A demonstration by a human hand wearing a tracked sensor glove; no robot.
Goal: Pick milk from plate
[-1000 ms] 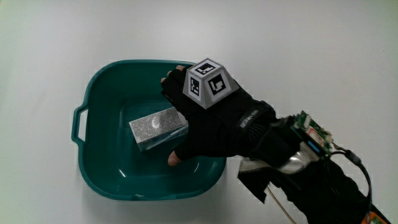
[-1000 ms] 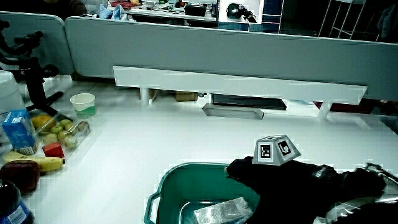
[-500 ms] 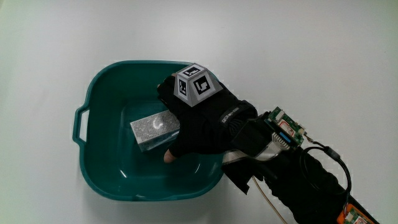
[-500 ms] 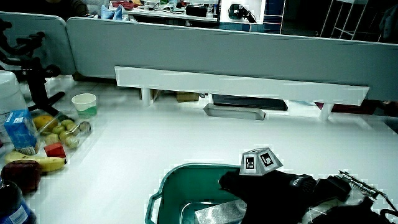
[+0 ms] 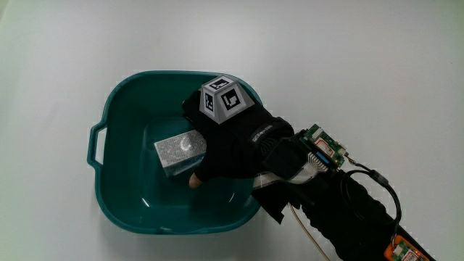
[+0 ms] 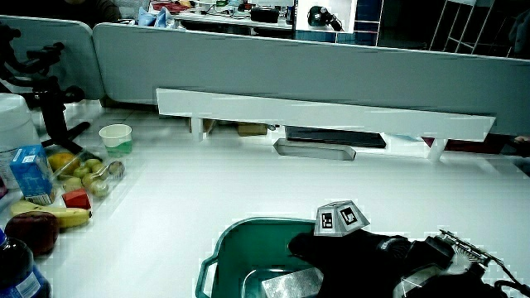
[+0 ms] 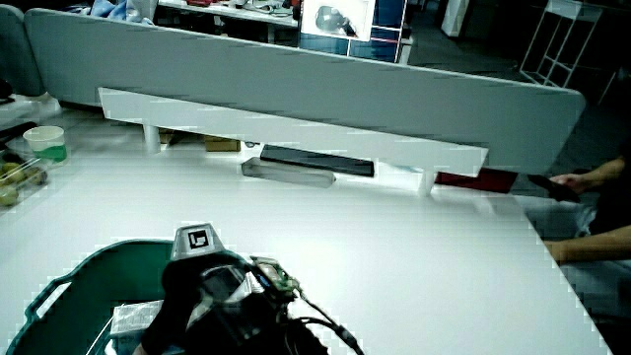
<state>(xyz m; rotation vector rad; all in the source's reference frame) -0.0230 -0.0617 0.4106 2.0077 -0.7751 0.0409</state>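
Observation:
A silver milk carton [image 5: 176, 151] lies on its side in a teal basin [image 5: 116, 94] with a handle; there is no plate. The gloved hand [image 5: 206, 145] reaches into the basin and covers one end of the carton. Its fingers curl over the carton's edge farther from the person, and the thumb [image 5: 194, 181] presses the nearer edge. The patterned cube [image 5: 222, 98] sits on the back of the hand. Both side views show the hand [image 6: 356, 252] [image 7: 197, 286] low in the basin [image 6: 228, 240] [image 7: 89, 271], on the carton [image 6: 290, 285] [image 7: 133, 320].
In a side view, a blue carton [image 6: 33, 170], a clear box of fruit [image 6: 83, 174], a banana [image 6: 58, 217], an apple [image 6: 29, 230] and a dark bottle [image 6: 16, 269] stand together near the table's edge. A white cup [image 6: 116, 138] stands near a low white shelf [image 6: 323, 112].
The hand has slid deeper into the basin and lower over the carton, and its fingers and thumb have closed around the carton's end. The carton has barely shifted.

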